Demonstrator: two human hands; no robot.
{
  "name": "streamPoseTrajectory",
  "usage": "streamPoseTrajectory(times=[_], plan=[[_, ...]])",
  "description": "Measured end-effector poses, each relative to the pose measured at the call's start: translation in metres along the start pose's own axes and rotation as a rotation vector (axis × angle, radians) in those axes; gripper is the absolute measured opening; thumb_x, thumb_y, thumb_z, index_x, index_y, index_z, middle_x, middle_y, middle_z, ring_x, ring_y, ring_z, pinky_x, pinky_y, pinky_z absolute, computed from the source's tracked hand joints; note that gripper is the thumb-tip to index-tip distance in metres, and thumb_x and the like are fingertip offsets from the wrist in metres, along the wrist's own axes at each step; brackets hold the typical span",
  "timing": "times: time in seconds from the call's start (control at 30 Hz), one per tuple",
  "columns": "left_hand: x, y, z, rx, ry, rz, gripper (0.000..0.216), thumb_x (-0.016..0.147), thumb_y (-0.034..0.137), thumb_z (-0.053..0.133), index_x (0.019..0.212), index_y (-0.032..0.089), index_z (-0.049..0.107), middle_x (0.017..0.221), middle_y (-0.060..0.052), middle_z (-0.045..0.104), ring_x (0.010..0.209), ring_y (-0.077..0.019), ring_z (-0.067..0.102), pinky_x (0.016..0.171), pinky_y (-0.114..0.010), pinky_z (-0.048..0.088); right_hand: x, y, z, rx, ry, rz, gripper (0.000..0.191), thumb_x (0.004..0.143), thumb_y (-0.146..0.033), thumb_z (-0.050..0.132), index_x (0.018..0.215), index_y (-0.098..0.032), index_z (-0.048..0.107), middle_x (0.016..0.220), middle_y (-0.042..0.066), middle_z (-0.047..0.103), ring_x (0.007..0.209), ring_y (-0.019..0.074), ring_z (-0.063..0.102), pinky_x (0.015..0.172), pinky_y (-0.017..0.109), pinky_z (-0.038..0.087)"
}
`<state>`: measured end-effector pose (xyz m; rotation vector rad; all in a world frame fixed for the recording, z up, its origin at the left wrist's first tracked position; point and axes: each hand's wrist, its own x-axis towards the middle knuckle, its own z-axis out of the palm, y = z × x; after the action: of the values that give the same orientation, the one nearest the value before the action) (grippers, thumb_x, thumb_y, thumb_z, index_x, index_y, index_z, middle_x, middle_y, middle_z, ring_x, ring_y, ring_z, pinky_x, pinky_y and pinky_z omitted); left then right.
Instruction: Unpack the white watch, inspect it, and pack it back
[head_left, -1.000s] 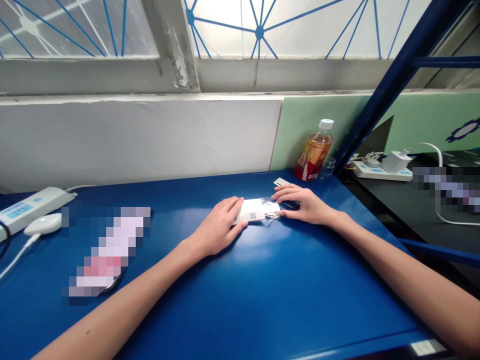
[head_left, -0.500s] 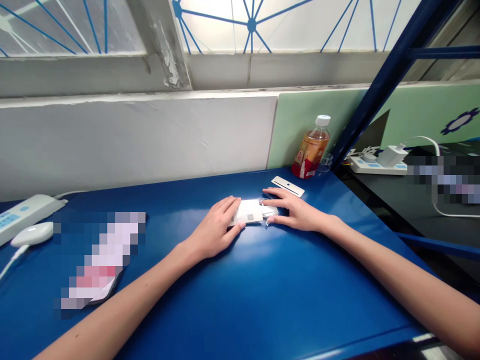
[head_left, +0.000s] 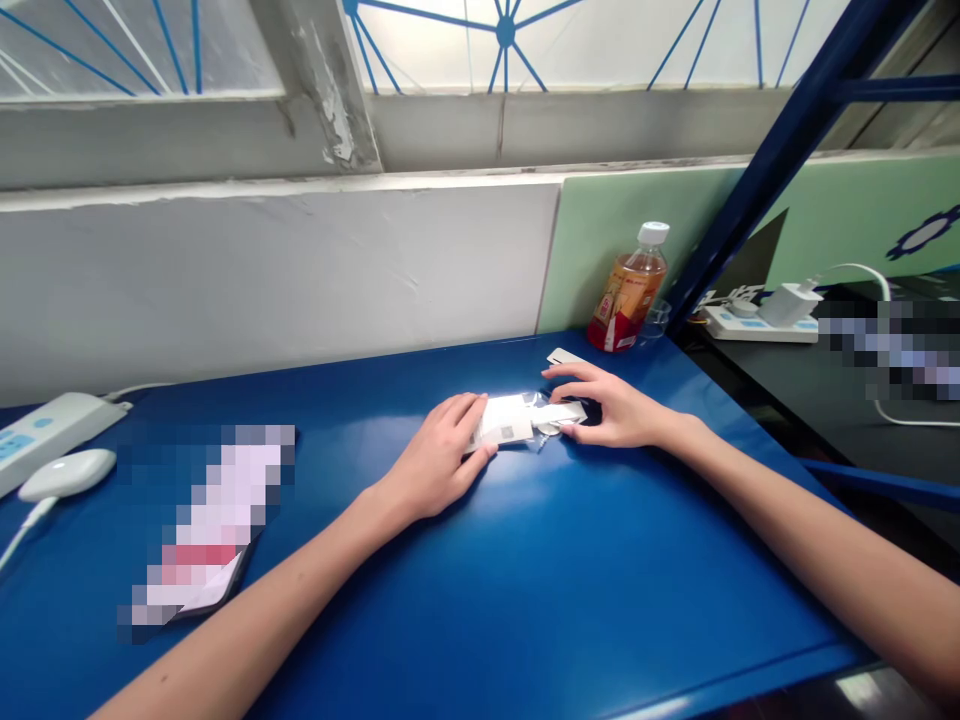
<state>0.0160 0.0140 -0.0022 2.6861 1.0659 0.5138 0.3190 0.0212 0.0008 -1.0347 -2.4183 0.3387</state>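
Note:
My left hand (head_left: 442,455) lies over a flat white packet (head_left: 506,418) with a small printed square, its fingers together on top and thumb at the near edge. Clear plastic film (head_left: 538,440) shows around the packet's right end. From that end a white strip-like piece (head_left: 559,412) sticks out, with something white and looped beneath it. My right hand (head_left: 611,405) curves around this piece, fingers and thumb apart, the thumb near or touching its lower side. A white card (head_left: 564,356) is partly hidden behind the right fingers.
A bottle of reddish drink (head_left: 628,290) stands at the back right of the blue table (head_left: 480,610), beside a clear cup (head_left: 657,320). At left are a blurred phone (head_left: 217,590), a white oval device (head_left: 67,474) with a cable, and a power strip (head_left: 56,430).
My right hand has moved right, away from the packet, and its fingers have spread. More of the white piece now shows beyond the packet's right end. My left hand stays on the packet.

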Motion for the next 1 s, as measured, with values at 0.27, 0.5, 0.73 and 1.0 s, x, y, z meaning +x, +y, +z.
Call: streamPoseTrajectory(times=[0.27,0.5,0.73,1.0], plan=[[-0.001,0.001,0.0,-0.013,0.01,0.012,0.052,0.099,0.04,0.044,0.142,0.012,0.042,0.142,-0.019,0.049,0.134,-0.0338,0.044,0.11,-0.052,0.038,0.001,-0.006,0.012,0.032,0.046,0.061,0.032,0.086,-0.039,0.068,0.112,-0.021,0.069,0.139,0.016,0.056,0.127,0.0329,0.054,0.105,0.051,0.045],[-0.001,0.0,0.001,-0.022,0.021,0.007,0.052,0.099,0.04,0.043,0.143,0.014,0.041,0.142,-0.019,0.05,0.133,-0.0334,0.043,0.11,-0.052,0.038,0.001,-0.005,0.017,0.039,0.106,0.027,0.024,0.086,-0.036,0.067,0.105,-0.021,0.068,0.135,0.015,0.059,0.124,0.0314,0.056,0.103,0.05,0.046],[0.0,0.001,0.0,-0.022,0.026,0.011,0.05,0.1,0.038,0.043,0.143,0.013,0.042,0.14,-0.02,0.05,0.132,-0.0328,0.043,0.109,-0.053,0.039,0.001,-0.007,0.009,0.046,0.18,0.069,0.023,0.087,-0.034,0.063,0.106,-0.021,0.066,0.123,0.013,0.066,0.114,0.03,0.063,0.094,0.045,0.051],[-0.002,0.002,0.0,-0.007,0.021,0.012,0.051,0.099,0.035,0.044,0.143,0.009,0.042,0.14,-0.02,0.049,0.131,-0.0318,0.043,0.11,-0.05,0.038,-0.001,-0.003,0.005,0.08,0.308,0.116,0.018,0.091,-0.034,0.059,0.1,-0.02,0.065,0.096,0.008,0.071,0.084,0.0235,0.067,0.076,0.036,0.051]])
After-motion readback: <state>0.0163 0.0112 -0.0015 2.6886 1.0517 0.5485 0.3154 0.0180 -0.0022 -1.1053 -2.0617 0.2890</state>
